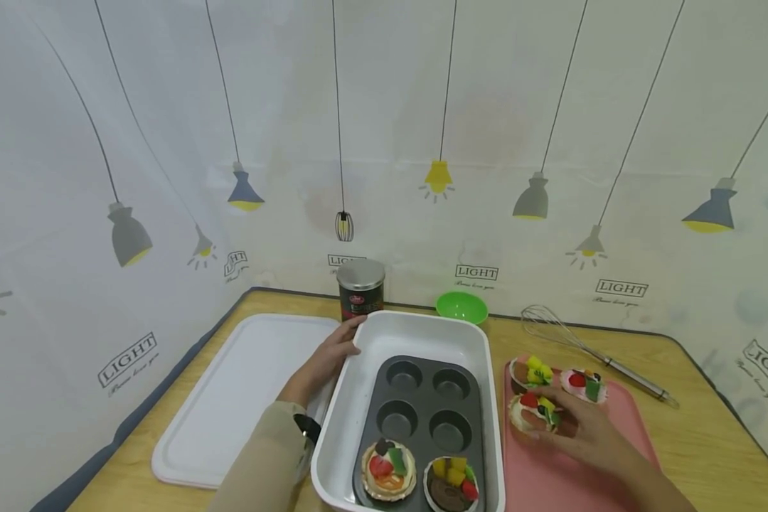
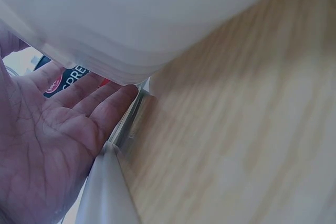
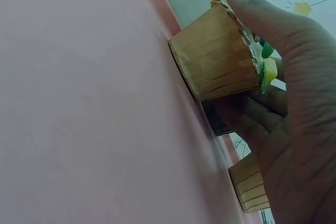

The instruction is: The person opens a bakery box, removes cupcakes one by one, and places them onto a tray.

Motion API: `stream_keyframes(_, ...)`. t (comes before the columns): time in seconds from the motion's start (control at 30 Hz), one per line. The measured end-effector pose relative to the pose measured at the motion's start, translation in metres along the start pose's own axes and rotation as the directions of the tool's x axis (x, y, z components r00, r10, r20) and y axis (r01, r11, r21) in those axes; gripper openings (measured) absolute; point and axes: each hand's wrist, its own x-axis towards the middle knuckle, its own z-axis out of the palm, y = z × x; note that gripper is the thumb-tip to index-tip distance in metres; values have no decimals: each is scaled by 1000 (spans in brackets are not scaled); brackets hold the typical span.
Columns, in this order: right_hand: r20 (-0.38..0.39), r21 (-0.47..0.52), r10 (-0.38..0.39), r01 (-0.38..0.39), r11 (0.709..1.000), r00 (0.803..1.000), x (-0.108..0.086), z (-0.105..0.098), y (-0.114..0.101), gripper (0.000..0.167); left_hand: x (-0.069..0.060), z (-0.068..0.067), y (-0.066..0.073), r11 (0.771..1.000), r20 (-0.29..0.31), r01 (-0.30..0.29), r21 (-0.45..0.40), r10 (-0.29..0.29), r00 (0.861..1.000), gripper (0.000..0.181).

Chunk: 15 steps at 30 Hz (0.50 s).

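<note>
My left hand (image 1: 326, 364) rests against the left side of the white container (image 1: 322, 455), thumb at the rim. Its fingers lie nearly straight along the outer wall in the left wrist view (image 2: 58, 135). In the container is a dark six-cup muffin pan (image 1: 425, 419) with a fruit-topped tart (image 1: 388, 471) and a chocolate cupcake (image 1: 450, 485) in its front cups. My right hand (image 1: 592, 434) holds a fruit-topped cupcake (image 1: 525, 419) on the pink tray (image 1: 537, 483), thumb and fingers around its sides; its paper cup (image 3: 215, 56) touches the tray in the right wrist view.
Two more cupcakes (image 1: 523, 371) (image 1: 582, 385) stand at the pink tray's back. A whisk (image 1: 621, 366) lies behind them. A dark tin (image 1: 361, 288) and a green bowl (image 1: 462, 307) stand behind the container. At left lies a white tray (image 1: 230, 398).
</note>
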Motion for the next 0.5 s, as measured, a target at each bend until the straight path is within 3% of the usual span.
stream_keyframes(0.33,-26,-41,-50,49,998,998,3,-2,3,62,1,-2,4,1000,3,-19,-12,19,1000,74)
stream_keyframes(0.5,-36,-206,1,-8,979,999,3,-5,-8,59,1,-1,1,1000,18,-9,-14,9,1000,74)
